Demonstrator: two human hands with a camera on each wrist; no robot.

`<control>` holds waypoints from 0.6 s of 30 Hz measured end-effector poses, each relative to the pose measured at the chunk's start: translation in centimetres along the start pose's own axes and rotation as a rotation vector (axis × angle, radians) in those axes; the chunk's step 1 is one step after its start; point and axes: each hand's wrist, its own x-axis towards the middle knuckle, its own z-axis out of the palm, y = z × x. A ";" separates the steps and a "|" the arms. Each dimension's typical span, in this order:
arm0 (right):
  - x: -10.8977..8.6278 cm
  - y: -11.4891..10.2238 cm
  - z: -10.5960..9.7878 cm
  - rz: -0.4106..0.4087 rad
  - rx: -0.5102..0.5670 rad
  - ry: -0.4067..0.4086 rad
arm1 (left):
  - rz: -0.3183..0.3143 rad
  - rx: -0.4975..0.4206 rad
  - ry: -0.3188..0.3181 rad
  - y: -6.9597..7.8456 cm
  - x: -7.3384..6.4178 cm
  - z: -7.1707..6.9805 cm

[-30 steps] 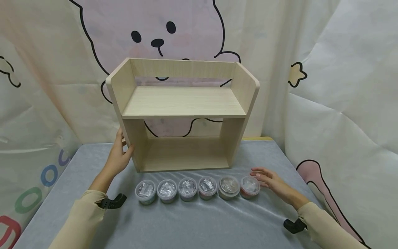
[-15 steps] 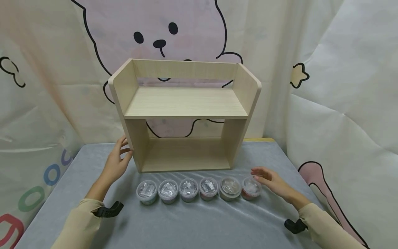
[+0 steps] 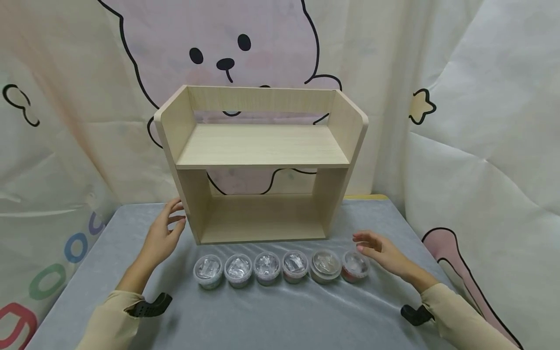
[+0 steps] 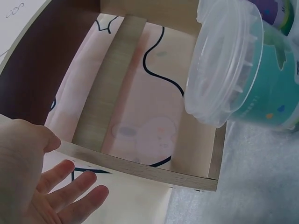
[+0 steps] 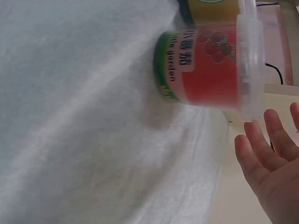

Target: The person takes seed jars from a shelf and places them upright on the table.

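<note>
A pale wooden two-tier shelf (image 3: pixel 262 146) stands at the back of the table. My left hand (image 3: pixel 163 236) is beside its lower left side, fingers loosely bent and holding nothing. Several small lidded plastic tubs stand in a row in front of the shelf. The leftmost tub (image 3: pixel 208 272) shows a teal label in the left wrist view. Close to the rightmost tub (image 3: pixel 355 266) is my right hand (image 3: pixel 385 255), its fingers relaxed. That tub has a red label with printed fruit (image 5: pixel 210 65) in the right wrist view.
A grey-blue cloth (image 3: pixel 280 316) covers the table. Behind the shelf hangs a pale curtain (image 3: pixel 372 48) with a cartoon bear; more curtain closes in both sides. Black wrist straps sit on both sleeves.
My left hand has let go of the shelf's left side and drawn slightly down and toward me. The right hand has barely moved beside the rightmost tub. The shelf and tubs stay put.
</note>
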 end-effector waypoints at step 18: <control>1.1 -2.7 0.8 -0.110 -0.167 -0.004 | -0.001 0.079 0.041 2.3 -1.3 -0.7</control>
